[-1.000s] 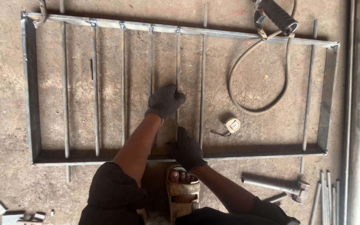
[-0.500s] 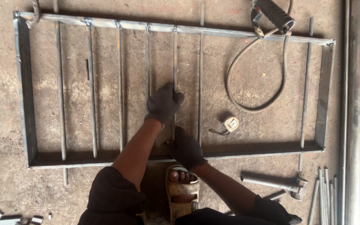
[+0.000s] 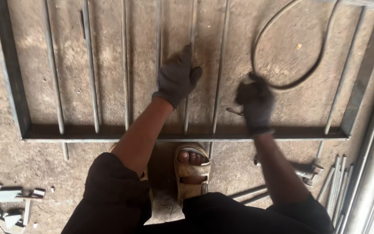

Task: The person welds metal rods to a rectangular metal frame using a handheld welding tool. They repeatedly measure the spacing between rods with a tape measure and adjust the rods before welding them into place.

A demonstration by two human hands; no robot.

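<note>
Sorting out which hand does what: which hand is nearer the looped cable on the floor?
Right. The right hand is at the looped cable's lower edge; the left hand rests on a bar further left.

Head-worn view, straight down, close over the floor-laid metal frame (image 3: 182, 137).

gloved left hand (image 3: 176, 78) gripping thin vertical rod (image 3: 190, 65) in steel frame (image 3: 187, 135), gloved right hand (image 3: 256, 102) blurred beside cable loop (image 3: 291, 82), sandalled foot (image 3: 192, 171) below
</note>
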